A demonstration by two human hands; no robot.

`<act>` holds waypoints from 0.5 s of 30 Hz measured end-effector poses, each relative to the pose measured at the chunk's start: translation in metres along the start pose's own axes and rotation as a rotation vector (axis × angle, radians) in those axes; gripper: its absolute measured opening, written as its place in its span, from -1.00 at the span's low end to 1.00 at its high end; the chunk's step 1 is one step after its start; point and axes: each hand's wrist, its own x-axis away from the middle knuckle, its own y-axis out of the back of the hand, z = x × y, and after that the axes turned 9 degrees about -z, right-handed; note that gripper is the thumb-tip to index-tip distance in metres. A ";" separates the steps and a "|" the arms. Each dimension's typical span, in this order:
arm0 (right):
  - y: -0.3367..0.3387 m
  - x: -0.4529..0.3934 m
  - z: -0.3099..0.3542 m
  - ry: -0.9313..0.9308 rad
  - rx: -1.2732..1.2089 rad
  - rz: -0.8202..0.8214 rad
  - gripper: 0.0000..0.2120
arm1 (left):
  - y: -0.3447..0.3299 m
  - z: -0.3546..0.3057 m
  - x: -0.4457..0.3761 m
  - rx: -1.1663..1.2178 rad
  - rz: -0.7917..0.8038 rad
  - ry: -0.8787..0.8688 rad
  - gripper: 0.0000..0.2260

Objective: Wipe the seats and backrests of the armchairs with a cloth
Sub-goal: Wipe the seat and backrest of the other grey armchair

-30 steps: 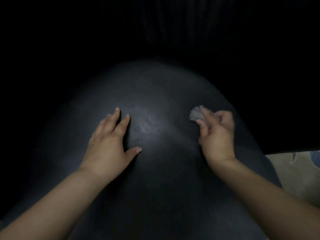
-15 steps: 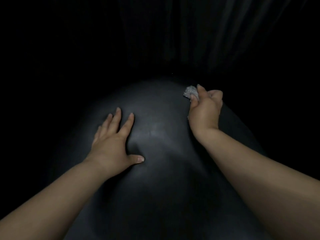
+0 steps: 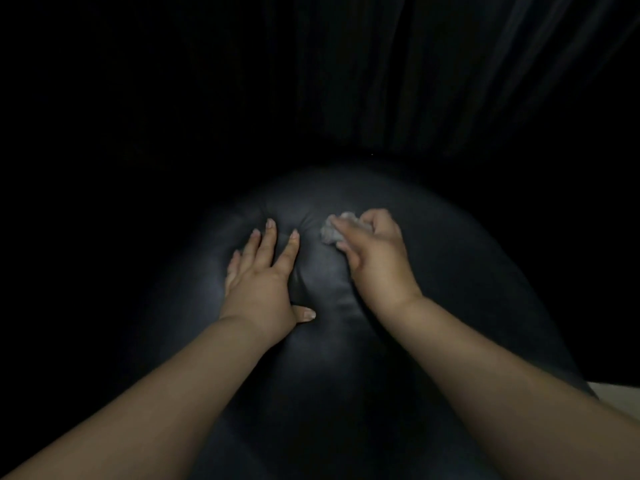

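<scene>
Two hands on a black armchair seat (image 3: 433, 271): left hand (image 3: 258, 282) flat, fingers spread; right hand (image 3: 374, 258) fingers grasping a crumpled cloth (image 3: 330, 232).

Left hand (image 3: 260, 271) laid flat, palm down, fingers straight and slightly spread, thumb stuck out to the right. Left forearm bare, reaching in from the lower left corner. Right hand (image 3: 372, 252) just beside it, knuckles up, fingers curled around a small crumpled cloth (image 3: 331, 231) that pokes out past the fingertips on the left. Right forearm bare, coming in from the lower right. Hands close together, not touching.
</scene>
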 end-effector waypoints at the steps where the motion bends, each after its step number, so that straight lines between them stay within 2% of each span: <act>1: 0.003 0.015 -0.003 0.056 0.030 0.005 -0.76 | 0.003 -0.001 0.000 -0.001 0.017 0.000 0.09; 3: 0.009 0.045 -0.011 0.123 0.046 0.041 -0.93 | 0.010 -0.002 0.000 0.002 0.052 -0.006 0.08; 6: 0.020 0.083 -0.019 0.243 0.128 0.143 -0.68 | 0.022 -0.002 0.004 0.013 0.083 -0.028 0.06; 9: 0.034 0.113 -0.020 0.170 0.110 0.205 -0.69 | 0.032 0.003 0.027 0.000 0.093 -0.060 -0.05; 12: 0.050 0.145 -0.017 -0.038 0.039 0.279 -0.69 | 0.039 0.015 0.069 -0.048 0.145 -0.073 -0.16; 15: 0.073 0.172 -0.005 -0.004 0.119 0.360 -0.76 | 0.053 0.029 0.116 -0.063 0.220 -0.056 -0.32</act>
